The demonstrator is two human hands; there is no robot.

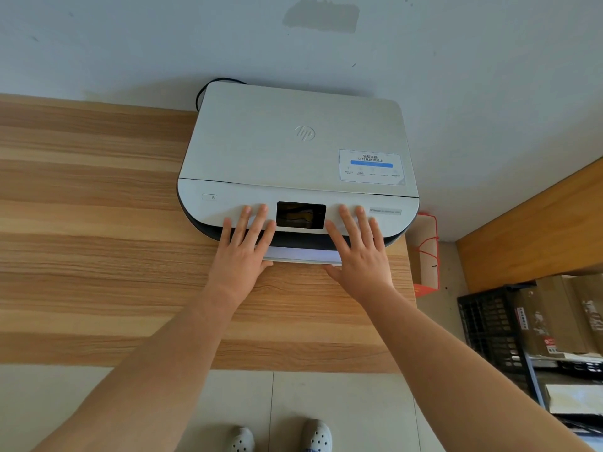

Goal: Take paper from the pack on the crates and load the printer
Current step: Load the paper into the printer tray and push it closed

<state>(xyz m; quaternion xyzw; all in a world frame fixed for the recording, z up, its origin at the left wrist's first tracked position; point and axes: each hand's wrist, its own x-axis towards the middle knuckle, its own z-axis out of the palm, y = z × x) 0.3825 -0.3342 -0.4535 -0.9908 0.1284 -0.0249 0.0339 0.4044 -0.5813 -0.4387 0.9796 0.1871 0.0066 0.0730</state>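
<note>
White printer point(293, 141) on wooden desk point(98, 223) — both hands flat, fingers spread, left hand point(243, 252) and right hand point(360, 256) flanking its screen point(301, 215).

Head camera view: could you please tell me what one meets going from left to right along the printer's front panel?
Small power button → left hand → dark rectangular screen → right hand → small grey model label, all on the white printer.

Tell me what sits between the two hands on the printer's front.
In the head view, the printer's dark screen lies between the left hand and right hand, with the white paper tray edge below.
</note>
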